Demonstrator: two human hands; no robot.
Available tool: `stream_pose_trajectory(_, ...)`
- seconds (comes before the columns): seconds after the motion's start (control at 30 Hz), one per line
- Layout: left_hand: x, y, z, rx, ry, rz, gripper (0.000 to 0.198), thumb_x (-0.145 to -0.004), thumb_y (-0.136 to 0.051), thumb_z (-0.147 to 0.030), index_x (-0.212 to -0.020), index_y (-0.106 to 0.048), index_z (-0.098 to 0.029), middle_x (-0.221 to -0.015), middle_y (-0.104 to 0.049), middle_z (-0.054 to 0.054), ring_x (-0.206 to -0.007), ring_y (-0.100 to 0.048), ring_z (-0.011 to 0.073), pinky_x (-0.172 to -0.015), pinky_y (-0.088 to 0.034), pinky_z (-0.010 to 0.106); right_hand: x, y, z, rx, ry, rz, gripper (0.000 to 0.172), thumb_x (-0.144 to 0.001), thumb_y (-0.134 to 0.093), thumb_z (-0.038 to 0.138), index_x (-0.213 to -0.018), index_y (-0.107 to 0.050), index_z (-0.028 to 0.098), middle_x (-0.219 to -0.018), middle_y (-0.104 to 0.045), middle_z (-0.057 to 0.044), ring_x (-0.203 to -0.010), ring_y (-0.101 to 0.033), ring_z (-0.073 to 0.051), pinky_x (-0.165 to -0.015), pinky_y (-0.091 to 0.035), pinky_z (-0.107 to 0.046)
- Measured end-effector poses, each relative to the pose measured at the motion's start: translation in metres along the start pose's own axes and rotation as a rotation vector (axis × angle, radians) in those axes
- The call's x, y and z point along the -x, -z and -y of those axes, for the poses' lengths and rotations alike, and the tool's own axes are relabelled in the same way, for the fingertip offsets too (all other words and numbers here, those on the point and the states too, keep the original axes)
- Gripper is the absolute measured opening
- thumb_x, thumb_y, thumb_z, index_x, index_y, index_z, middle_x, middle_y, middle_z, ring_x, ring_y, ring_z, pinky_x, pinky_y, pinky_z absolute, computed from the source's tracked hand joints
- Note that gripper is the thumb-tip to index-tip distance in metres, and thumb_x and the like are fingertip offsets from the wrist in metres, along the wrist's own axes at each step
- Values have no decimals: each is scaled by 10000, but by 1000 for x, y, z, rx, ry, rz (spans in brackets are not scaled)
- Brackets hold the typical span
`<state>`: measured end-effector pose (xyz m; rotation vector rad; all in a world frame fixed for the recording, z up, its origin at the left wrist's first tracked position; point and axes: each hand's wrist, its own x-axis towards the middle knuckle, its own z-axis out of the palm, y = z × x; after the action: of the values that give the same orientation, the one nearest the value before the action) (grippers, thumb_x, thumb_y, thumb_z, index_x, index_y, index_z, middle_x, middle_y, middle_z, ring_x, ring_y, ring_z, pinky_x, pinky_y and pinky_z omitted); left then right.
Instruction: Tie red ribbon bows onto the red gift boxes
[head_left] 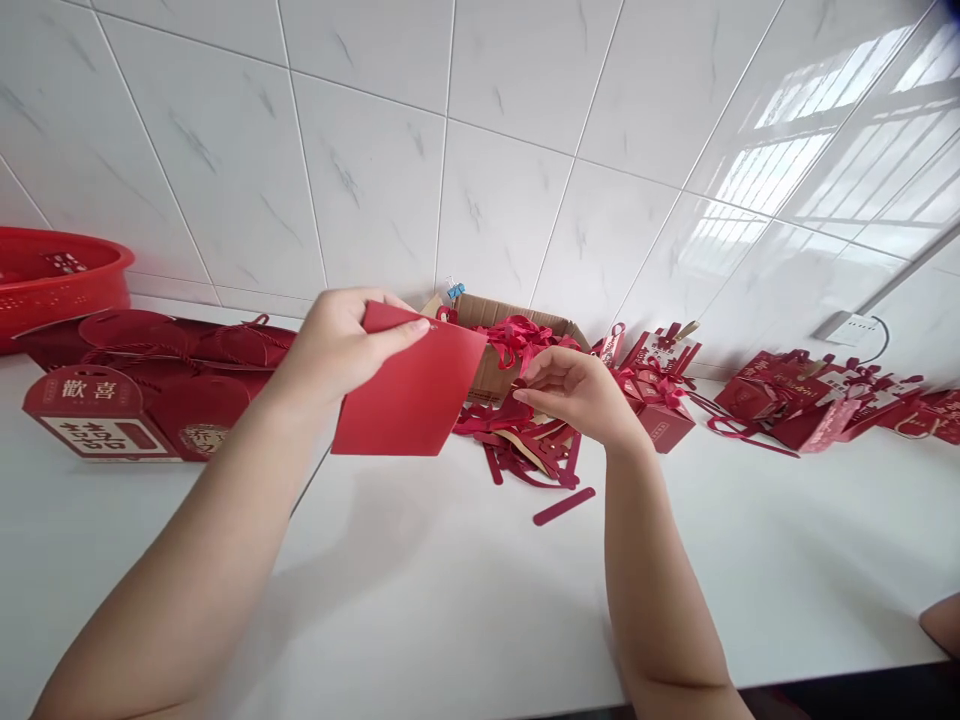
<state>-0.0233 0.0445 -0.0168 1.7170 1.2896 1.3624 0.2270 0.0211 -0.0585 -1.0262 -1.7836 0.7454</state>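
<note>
Here, left hand (337, 345) clasps red card (409, 400) near top; right hand (576, 395) half-curled near ribbons (517, 338), cannot tell if holding anything.

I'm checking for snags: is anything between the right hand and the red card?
Nothing visible stands between the right hand and the red card, held in the left hand; ribbons and a carton show behind that gap.

basket (82, 295) far left | ribbons (514, 340) in carton (491, 380) | strips (564, 506) before it | gift boxes (172, 405) both sides
</note>
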Motion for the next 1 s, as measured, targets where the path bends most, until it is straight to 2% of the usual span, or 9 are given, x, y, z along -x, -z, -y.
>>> stream_pose_trajectory(0.13,2,-13,4,-68,-12,111,254,-680,-715,-432,-743,-657,-192,-643,-627,2,-587,-591,165,-500,-404,243,6,-1,13,-38,85,-94,205,-721,-758,322,-850,-651,204,-854,-676,-16,-758,-671,-146,-706,-608,-300)
stream_pose_trajectory(0.33,-7,-43,37,-88,-107,306,327,-703,-689,-499,-816,-700,-193,-814,-671,27,-722,-600,183,-602,-435,265,12,2,19,-25,152,-175,141,-719,-767,293,-831,-723,218,-893,-700,-35,-860,-682,-185,-748,-628,-343)
stream_pose_trajectory(0.4,-11,-47,45,-145,-80,414,326,-681,-707,-501,-819,-715,-205,-800,-671,23,-703,-586,178,-594,-421,268,12,4,19,-2,148,-197,132,-711,-774,285,-823,-734,228,-886,-706,-35,-877,-683,-197,-758,-629,-359)
stream_pose_trajectory(0.5,-17,-42,50,-256,-66,531,282,-682,-710,-479,-789,-720,-219,-789,-679,18,-709,-586,184,-592,-413,271,13,7,20,22,103,-228,134,-702,-782,286,-813,-737,226,-828,-712,-29,-805,-694,-192,-726,-632,-361)
stream_pose_trajectory(0.63,-22,-29,48,-398,-94,517,248,-683,-706,-459,-764,-713,-225,-846,-692,24,-760,-609,205,-601,-423,271,14,6,22,-22,91,-223,141,-696,-788,277,-810,-725,222,-817,-714,-25,-756,-700,-183,-715,-635,-362)
stream_pose_trajectory(0.77,-20,-26,44,-492,-156,530,227,-736,-662,-423,-866,-698,-241,-940,-683,28,-798,-614,212,-636,-452,280,15,0,25,-53,95,-194,180,-699,-788,274,-855,-715,224,-836,-714,-24,-797,-707,-193,-750,-636,-369)
stream_pose_trajectory(0.83,-13,-27,38,-476,-256,482,219,-765,-638,-380,-926,-677,-237,-1036,-664,37,-890,-610,224,-716,-478,296,16,-5,28,-63,102,-181,178,-708,-782,269,-864,-712,221,-844,-715,-24,-802,-711,-193,-749,-638,-362)
stream_pose_trajectory(0.9,-3,-28,28,-387,-396,362,187,-788,-617,-334,-932,-649,-220,-1079,-640,50,-960,-596,229,-799,-488,319,18,-9,32,-63,108,-181,161,-717,-773,254,-862,-712,219,-842,-717,-24,-792,-712,-190,-731,-640,-351)
stream_pose_trajectory(1.0,16,-28,10,-213,-603,241,91,-819,-603,-291,-846,-615,-204,-954,-644,40,-919,-601,203,-859,-492,337,20,-15,40,-60,124,-224,146,-718,-770,226,-850,-709,222,-832,-721,-20,-775,-712,-182,-693,-641,-325)
